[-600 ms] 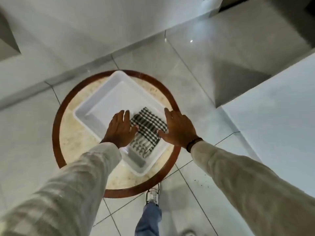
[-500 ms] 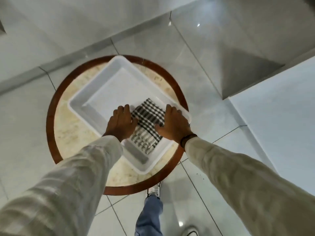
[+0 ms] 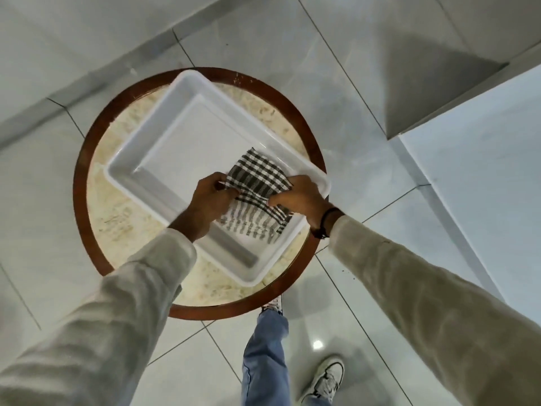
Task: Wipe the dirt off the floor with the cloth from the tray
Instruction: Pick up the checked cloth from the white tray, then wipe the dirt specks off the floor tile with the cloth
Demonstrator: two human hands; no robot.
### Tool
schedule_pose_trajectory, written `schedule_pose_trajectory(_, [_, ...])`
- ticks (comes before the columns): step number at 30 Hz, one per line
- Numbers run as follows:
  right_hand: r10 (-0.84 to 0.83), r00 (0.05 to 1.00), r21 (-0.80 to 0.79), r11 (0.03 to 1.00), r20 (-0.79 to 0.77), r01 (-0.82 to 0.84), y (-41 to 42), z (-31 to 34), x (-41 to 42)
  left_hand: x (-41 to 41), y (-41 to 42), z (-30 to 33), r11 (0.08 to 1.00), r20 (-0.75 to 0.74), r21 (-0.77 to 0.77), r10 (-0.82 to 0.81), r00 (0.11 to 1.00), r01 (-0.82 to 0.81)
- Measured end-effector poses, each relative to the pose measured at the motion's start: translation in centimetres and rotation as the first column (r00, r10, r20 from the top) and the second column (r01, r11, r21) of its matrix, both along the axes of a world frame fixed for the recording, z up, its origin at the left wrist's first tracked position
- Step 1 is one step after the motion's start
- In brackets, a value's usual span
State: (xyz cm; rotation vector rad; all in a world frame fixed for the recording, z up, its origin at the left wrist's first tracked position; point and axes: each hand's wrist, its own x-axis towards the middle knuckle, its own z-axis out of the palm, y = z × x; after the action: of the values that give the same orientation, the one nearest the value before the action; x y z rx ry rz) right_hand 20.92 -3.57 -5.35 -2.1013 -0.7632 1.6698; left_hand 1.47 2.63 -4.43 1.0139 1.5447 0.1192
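Observation:
A black-and-white checked cloth point(image 3: 257, 183) lies folded in the near right part of a white plastic tray point(image 3: 152, 133). The tray rests on a round marble-topped table with a brown wooden rim point(image 3: 85, 159). My left hand point(image 3: 205, 203) pinches the cloth's left edge. On the other side my right hand point(image 3: 301, 197) grips its right edge, and the fabric bunches up between the two hands. A few dark specks of dirt point(image 3: 351, 275) dot the pale floor tiles to the right of the table, partly hidden by my right sleeve.
Glossy grey floor tiles point(image 3: 336, 83) surround the table. A white wall or cabinet face point(image 3: 483, 186) rises at the right. My jeans leg point(image 3: 263, 361) and white shoe point(image 3: 325, 379) stand just in front of the table.
Both hands, flat beside the cloth before, have closed on its edges and gathered it upward. The camera has tilted down and closer to the tray.

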Motion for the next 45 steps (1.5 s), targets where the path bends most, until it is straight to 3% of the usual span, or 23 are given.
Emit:
schedule_pose_trajectory(2, [-0.097,0.97,0.022,0.994,-0.225,0.105,-1.3,2.2,2.5,0.4,0.0,2.4,0.987,0.204,-0.132,0.12,0.972,-0.094])
schedule_pose_trajectory(4, [-0.108,0.92,0.082,0.985,-0.377,0.149,-3.6,5.0,5.7,1.7,-0.7,5.2,0.965,0.359,-0.25,0.167,0.918,-0.077])
schedule_pose_trajectory(7, [-0.218,0.757,0.056,0.946,-0.616,0.318,-8.0,7.7,9.7,4.8,-2.9,8.5,0.937,0.526,-0.343,0.13,0.84,0.07])
schedule_pose_trajectory(9, [-0.268,0.661,0.001,0.927,-0.701,0.376,-11.7,8.7,11.7,8.1,-5.5,10.0,0.914,0.56,-0.353,0.036,0.827,0.199])
schedule_pose_trajectory(12, [-0.366,0.655,-0.046,0.891,-0.661,0.452,-17.9,9.2,14.4,12.8,-10.2,10.9,0.882,0.487,-0.339,-0.133,0.863,0.328])
schedule_pose_trajectory(18, [-0.433,0.665,-0.011,0.842,-0.608,0.539,-32.3,10.3,21.7,21.3,-19.8,10.9,0.827,0.444,-0.274,-0.345,0.827,0.492])
schedule_pose_trajectory(23, [-0.617,0.395,-0.036,0.567,-0.681,0.823,-43.9,9.9,24.8,26.8,-27.3,10.7,0.828,0.526,-0.197,-0.362,0.769,0.525])
schedule_pose_trajectory(28, [-0.734,0.105,-0.214,0.328,-0.671,0.92,-51.7,4.4,24.3,29.1,-33.5,4.9,0.795,0.423,-0.141,-0.491,0.762,0.59])
schedule_pose_trajectory(30, [-0.768,0.038,-0.277,0.276,-0.64,0.92,-53.3,1.1,23.6,29.7,-35.3,1.7,0.773,0.359,-0.095,-0.561,0.746,0.627])
schedule_pose_trajectory(31, [-0.785,0.061,-0.262,0.279,-0.617,0.924,-53.7,-0.8,23.1,29.9,-36.1,0.0,0.743,0.315,-0.042,-0.624,0.715,0.668])
schedule_pose_trajectory(32, [-0.809,0.152,-0.221,0.328,-0.568,0.918,-53.9,-2.5,22.8,30.1,-36.6,-1.6,0.697,0.272,0.02,-0.694,0.667,0.717])
schedule_pose_trajectory(34, [-0.806,0.444,-0.104,0.518,-0.391,0.849,-54.2,-7.1,22.3,30.6,-37.6,-6.3,0.562,0.193,0.123,-0.822,0.536,0.818])
schedule_pose_trajectory(36, [-0.675,0.71,-0.055,0.731,-0.2,0.68,-53.8,-11.9,22.3,31.6,-38.4,-11.6,0.462,0.154,0.188,-0.885,0.438,0.867])
schedule_pose_trajectory(38, [-0.482,0.874,-0.087,0.875,-0.056,0.477,-53.4,-16.7,22.7,32.8,-39.3,-17.1,0.39,0.157,0.218,-0.919,0.362,0.895])
schedule_pose_trajectory(40, [-0.444,0.894,-0.089,0.89,0.059,0.448,-53.9,-22.8,23.3,34.0,-40.1,-23.7,0.396,0.179,0.254,-0.916,0.36,0.882])
schedule_pose_trajectory(42, [-0.534,0.81,-0.078,0.821,0.244,0.565,-55.7,-29.0,23.5,34.3,-40.2,-30.5,0.395,0.031,0.349,-0.911,0.411,0.85])
schedule_pose_trajectory(43, [-0.547,0.741,-0.069,0.785,0.389,0.616,-56.9,-32.1,23.4,34.0,-39.9,-34.2,0.342,-0.102,0.399,-0.906,0.411,0.851])
schedule_pose_trajectory(45, [-0.51,0.578,-0.021,0.739,0.637,0.674,-59.3,-38.0,23.0,32.4,-38.8,-41.5,0.182,-0.351,0.398,-0.875,0.332,0.899])
